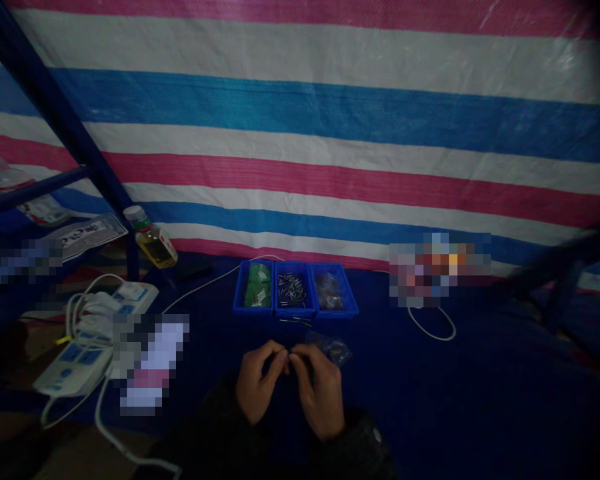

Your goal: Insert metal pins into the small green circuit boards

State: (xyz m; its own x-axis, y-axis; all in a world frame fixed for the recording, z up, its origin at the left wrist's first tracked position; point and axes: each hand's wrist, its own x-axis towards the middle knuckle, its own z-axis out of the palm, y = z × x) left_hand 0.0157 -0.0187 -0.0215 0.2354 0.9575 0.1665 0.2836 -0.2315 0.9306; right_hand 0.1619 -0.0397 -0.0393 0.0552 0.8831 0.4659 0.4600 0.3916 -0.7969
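My left hand (261, 381) and my right hand (321, 389) meet at the fingertips over the dark blue surface. Both are closed in a pinch, and whatever lies between the fingers is too small and dark to make out. Just behind my right hand is a clear plastic bag (339, 349) with small items in it. Beyond my hands stand three blue trays side by side. Green packets (258, 283) fill the left tray, loose metal pins (291, 288) the middle one, and clear bags with brownish contents (329, 291) the right one. Thin metal rods (295, 321) lie before the middle tray.
To the left are a white power strip (75, 367) with cables, and a bottle of yellow liquid (155, 243). A white cord loop (433, 327) lies at the right. Striped sheeting (300, 133) hangs behind, and a blue metal frame (65, 100) rises at the left.
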